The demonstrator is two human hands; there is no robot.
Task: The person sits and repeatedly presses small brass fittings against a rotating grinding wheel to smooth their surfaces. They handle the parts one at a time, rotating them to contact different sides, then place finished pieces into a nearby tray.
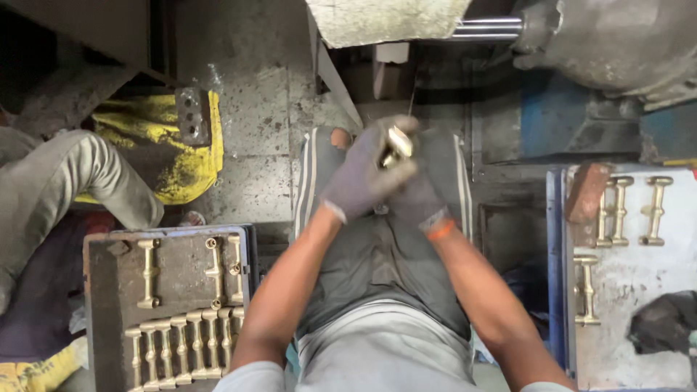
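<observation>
1. My left hand (361,178), in a grey knit glove, is curled shut around the brass fitting (396,145), gripping its lower part, which the glove hides. I judge the tight wrap is there to keep the piece from turning.

2. My right hand (421,196), also gloved, with an orange cuff at the wrist, is closed underneath and partly behind the left. It seems to brace the same piece from below, though I cannot tell how much of it the fingers actually touch.

3. The brass fitting sticks up between the two gloves, above my lap and well in front of my chest — held high and central, probably so I can look straight down on its end. Only the top shows: a pale yellow, shiny metal end with a darker recess. The rest is covered.

4. Below the hands is my lap, in grey shorts, with a striped cloth (308,181) draped over my knee.

5. To my left stands a dark metal tray (98,290) with similar brass pieces (178,345) — long shanks with wider ends. A tidy row lies side by side at the bottom and a few lie loose above.

6. To my right is a blue-edged tray (555,276) with a whitish floor, holding a few more of the same pieces (623,210), spaced apart, beside a reddish block (587,192).

7. Another person's grey sleeve (80,174) reaches in at far left, over a yellow cloth (185,156) on the concrete floor.
</observation>
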